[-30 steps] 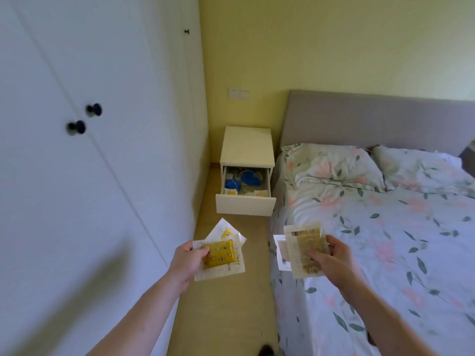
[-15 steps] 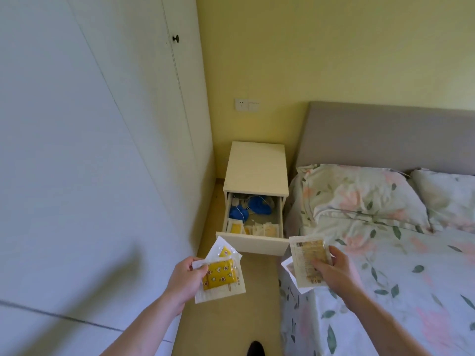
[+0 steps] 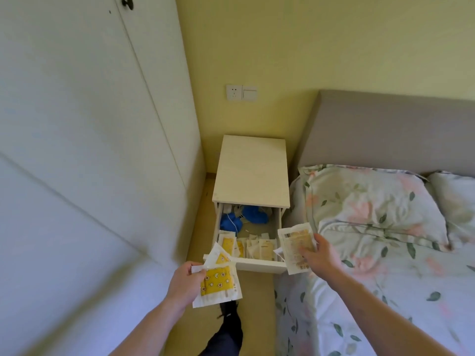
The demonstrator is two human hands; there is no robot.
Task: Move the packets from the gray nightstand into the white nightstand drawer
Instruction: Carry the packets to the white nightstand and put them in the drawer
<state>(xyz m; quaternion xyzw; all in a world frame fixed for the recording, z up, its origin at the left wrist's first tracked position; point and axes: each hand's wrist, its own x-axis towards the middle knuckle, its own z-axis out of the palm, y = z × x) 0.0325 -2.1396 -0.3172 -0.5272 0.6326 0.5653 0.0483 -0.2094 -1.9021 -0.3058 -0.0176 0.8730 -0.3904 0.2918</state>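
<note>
Standing open beneath the white nightstand (image 3: 250, 168), the drawer (image 3: 246, 263) is seen stocked with upright packets (image 3: 259, 249) and blue items (image 3: 231, 222), while yellow packets (image 3: 218, 280) are gripped by left-hand fingers (image 3: 196, 269) and pale packets (image 3: 295, 246) pinched by the right hand (image 3: 320, 256), the bed (image 3: 385, 253) crowding alongside.

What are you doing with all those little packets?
A person is carrying packets to the white nightstand, whose drawer is pulled open. The left hand holds yellow star-patterned packets, and the right hand holds paler printed packets just beside the drawer. More packets already stand in the drawer's front, with blue items behind them. Nothing held has been dropped in yet.
</note>
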